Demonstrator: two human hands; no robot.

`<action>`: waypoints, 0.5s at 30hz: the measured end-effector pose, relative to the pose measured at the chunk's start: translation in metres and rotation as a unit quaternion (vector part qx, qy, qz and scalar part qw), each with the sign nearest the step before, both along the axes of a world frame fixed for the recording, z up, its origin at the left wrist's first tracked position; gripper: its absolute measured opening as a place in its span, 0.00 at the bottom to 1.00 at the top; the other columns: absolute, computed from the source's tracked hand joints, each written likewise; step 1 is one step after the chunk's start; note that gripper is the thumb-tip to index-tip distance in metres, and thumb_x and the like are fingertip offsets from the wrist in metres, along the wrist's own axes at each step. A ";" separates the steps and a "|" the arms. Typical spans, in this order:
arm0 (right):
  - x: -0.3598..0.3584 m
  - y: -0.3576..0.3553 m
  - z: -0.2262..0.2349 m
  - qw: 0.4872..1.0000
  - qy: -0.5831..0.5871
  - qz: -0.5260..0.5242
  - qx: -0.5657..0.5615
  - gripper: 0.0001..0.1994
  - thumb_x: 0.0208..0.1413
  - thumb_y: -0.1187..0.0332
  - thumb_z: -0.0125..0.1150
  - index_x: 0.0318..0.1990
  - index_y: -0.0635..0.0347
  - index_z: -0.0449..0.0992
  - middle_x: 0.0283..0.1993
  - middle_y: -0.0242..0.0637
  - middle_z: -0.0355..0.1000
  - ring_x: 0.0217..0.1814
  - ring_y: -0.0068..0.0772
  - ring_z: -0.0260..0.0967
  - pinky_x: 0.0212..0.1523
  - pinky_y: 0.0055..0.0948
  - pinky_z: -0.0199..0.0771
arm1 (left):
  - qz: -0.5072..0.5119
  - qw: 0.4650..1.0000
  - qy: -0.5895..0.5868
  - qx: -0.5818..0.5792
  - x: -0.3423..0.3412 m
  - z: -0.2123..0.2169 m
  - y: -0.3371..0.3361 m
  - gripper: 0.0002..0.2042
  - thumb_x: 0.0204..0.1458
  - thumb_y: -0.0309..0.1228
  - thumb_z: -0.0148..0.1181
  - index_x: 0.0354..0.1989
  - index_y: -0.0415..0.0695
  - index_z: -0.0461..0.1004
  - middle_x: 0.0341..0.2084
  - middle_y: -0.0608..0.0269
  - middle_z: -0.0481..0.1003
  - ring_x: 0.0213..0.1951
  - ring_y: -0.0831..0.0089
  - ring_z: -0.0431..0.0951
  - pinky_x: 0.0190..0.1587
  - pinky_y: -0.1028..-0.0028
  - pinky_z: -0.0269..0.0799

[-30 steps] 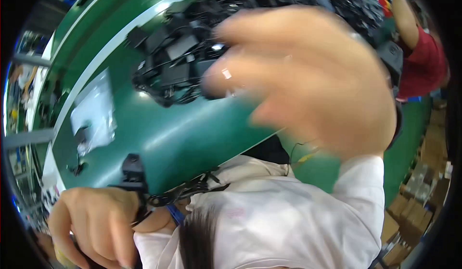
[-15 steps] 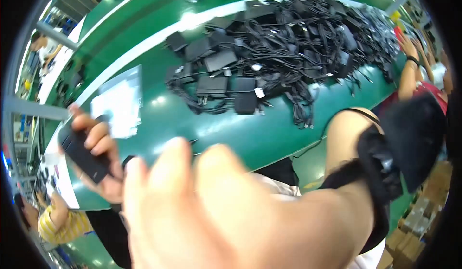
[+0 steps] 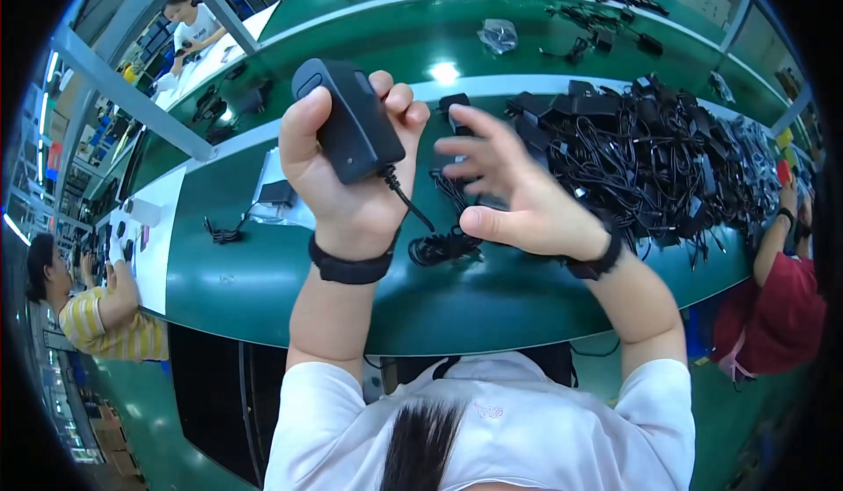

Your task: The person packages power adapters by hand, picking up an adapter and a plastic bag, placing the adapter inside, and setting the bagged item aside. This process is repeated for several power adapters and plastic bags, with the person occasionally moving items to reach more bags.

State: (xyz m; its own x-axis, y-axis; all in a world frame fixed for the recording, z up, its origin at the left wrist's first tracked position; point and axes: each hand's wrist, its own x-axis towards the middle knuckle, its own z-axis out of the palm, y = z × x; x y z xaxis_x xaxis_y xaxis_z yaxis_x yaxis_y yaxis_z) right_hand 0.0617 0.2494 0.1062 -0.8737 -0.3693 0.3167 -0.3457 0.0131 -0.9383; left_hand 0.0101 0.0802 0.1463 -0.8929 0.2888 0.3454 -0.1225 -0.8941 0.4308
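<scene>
Raised over the green table (image 3: 237, 285), my left hand (image 3: 356, 214) grips a black power adapter (image 3: 356, 135), thumb on one side and fingers curled round the other. A cord runs down from the adapter to a coiled bundle of black cable (image 3: 439, 248) hanging or lying below; which of the two I cannot tell. To the right, my right hand (image 3: 536, 201) is open, fingers spread toward the adapter but apart from it, slightly blurred. Left of my left wrist, another black adapter (image 3: 277, 194) lies on clear plastic bags (image 3: 270, 168), its coiled cable (image 3: 226, 233) beside it.
A large heap of black adapters and cables (image 3: 632, 153) covers the table's right side. A grey metal post (image 3: 145, 100) rises at the left. People sit at both ends, one in yellow stripes (image 3: 110, 320), one in a red top (image 3: 764, 315). A crumpled clear bag (image 3: 498, 36) lies beyond.
My left hand has come up to the middle with the adapter. My right hand has drawn back from close before the camera to the right. The view has shifted too.
</scene>
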 end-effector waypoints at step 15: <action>-0.036 0.013 -0.018 0.934 -0.226 -0.033 -0.275 0.12 0.53 0.71 0.55 0.43 0.67 0.70 0.35 0.39 0.72 0.32 0.25 0.71 0.32 0.21 0.73 | 0.007 0.970 0.063 -0.234 -0.015 -0.069 -0.028 0.35 0.41 0.42 0.65 0.57 0.42 0.57 0.42 0.59 0.67 0.34 0.73 0.70 0.37 0.74 0.68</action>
State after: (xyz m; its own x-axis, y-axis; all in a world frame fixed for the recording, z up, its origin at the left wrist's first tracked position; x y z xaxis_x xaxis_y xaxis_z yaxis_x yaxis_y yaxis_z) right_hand 0.0254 0.2621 0.0880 -0.9792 -0.1996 0.0351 0.0723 -0.5061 -0.8594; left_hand -0.0046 0.0526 0.0775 -0.8568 0.4287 0.2865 -0.0314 -0.5979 0.8010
